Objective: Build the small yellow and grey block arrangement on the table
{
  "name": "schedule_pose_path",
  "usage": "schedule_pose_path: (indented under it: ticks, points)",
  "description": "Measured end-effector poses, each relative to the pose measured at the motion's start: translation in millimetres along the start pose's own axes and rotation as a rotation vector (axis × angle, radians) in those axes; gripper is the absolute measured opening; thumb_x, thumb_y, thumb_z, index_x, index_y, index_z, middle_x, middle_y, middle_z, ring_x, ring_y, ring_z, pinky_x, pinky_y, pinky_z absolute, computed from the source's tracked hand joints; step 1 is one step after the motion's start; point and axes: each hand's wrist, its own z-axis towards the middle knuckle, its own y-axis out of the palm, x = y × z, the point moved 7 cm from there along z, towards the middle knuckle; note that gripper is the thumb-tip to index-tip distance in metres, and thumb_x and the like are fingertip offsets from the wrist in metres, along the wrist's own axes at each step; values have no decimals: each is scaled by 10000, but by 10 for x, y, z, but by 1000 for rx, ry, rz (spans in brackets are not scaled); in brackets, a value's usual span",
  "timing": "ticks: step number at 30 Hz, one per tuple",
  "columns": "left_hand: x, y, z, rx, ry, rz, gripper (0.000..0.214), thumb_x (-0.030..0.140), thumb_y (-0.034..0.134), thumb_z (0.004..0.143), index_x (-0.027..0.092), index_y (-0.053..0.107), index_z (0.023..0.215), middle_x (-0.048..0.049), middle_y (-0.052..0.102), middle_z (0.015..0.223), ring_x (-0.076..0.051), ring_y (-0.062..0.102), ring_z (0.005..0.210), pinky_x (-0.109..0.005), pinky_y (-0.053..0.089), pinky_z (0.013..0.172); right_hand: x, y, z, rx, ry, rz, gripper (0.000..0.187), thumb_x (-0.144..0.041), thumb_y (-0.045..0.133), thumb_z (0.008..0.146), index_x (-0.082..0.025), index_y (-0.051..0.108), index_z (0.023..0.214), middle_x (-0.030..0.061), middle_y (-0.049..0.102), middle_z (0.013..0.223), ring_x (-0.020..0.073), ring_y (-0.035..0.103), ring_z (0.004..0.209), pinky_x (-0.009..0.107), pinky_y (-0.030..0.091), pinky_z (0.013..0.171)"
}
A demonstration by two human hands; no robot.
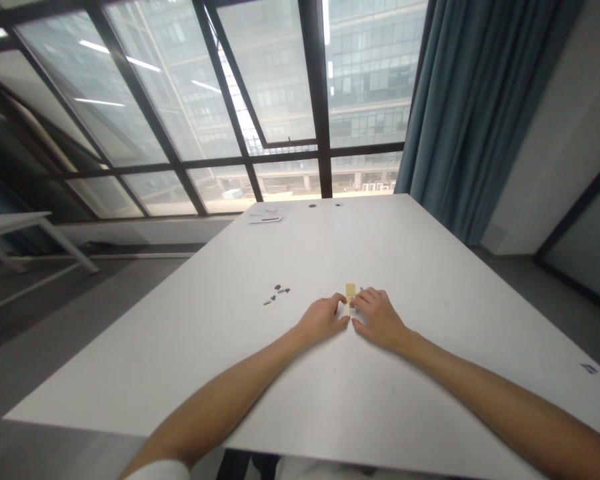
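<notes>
A small yellow rectangular piece [350, 289] lies on the white table [430, 267] in front of me. My left hand [323, 320] rests on the table just left of it, fingers curled, fingertips pinched at its near end. My right hand [377, 319] lies just right of it, fingers also curled in toward the piece. Both hands meet below the piece, thumbs almost touching. What the fingertips grip is too small to make out.
Several tiny dark parts [277, 293] lie scattered to the left of my hands. Papers [265, 215] sit at the table's far edge beside two round holes [325, 205]. A small dark scrap [589, 368] lies near the right edge. Windows and a blue curtain [475, 113] stand beyond.
</notes>
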Motion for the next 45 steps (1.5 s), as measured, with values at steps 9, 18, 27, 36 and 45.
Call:
schedule_pose_path:
  ticks: [9,18,27,36,45]
  points:
    - [-16,13,-13,-64,10,12,414,393,637,869,220,647,1244,-3,689,758,-176,649,693,-247,442,662,18,-19,-16,83,-42,2,207,-273,705,873,-210,660,1064,74,684,1081,248,546,1075,415,358,944]
    - [11,42,-48,-108,101,117,433,386,606,917,213,614,1314,-73,765,945,-218,718,843,-278,510,759,10,-5,-9,93,-124,-55,204,-322,733,880,-219,689,1051,75,702,1058,260,558,1065,436,368,949]
    - [22,10,-51,-95,141,211,423,455,590,935,231,622,1293,-65,761,907,-223,722,839,-279,505,751,-24,-24,17,57,-194,-111,199,-264,701,867,-210,679,1057,80,698,1074,258,560,1066,455,345,996]
    - [-26,-40,-24,-46,76,90,452,530,614,915,248,655,1265,1,706,776,-158,663,719,-235,441,705,34,-52,11,109,-119,-22,236,-245,683,847,-216,668,1081,79,691,1079,257,562,1074,443,364,991]
    - [-73,0,-25,-17,74,48,454,519,644,881,237,673,1236,23,664,720,-137,617,669,-228,421,688,18,-41,11,108,-96,11,251,-238,689,833,-215,657,1081,73,691,1067,256,559,1063,435,375,978]
